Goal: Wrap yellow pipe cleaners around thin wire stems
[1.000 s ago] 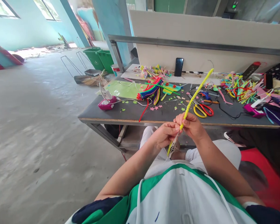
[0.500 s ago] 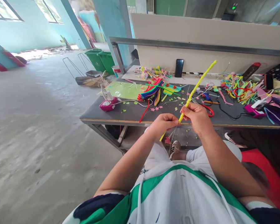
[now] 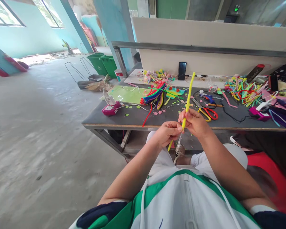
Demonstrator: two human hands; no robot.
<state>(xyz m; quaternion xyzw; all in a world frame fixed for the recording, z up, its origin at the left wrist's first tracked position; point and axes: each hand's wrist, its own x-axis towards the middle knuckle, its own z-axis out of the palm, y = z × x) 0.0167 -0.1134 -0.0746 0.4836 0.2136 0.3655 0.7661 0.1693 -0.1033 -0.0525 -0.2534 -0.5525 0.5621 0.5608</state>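
Observation:
Between my two hands, above the table's front edge, stands a fuzzy yellow pipe cleaner [image 3: 189,90], close to upright. My left hand [image 3: 168,132] is closed, pinching its lower part with thumb and forefinger. Just above, my right hand [image 3: 193,121] has its fingers closed around the stem. A yellow tail end pokes out below my left hand, along with thin pale strands, perhaps wire. Scissors [image 3: 211,113] with red and yellow handles lie on the table just beyond my right hand.
On the grey table [image 3: 124,120] lie a bundle of coloured pipe cleaners [image 3: 154,93], a pink device [image 3: 110,108], a green sheet [image 3: 126,94] and a blue glue gun [image 3: 209,98]. A phone [image 3: 181,70] leans against the back board. Colourful pieces [image 3: 244,90] are heaped at right.
The yellow pipe cleaner has swung from a rightward slant to nearly upright, its tip now lower and further left. My right hand has shifted slightly left and down, uncovering the scissors.

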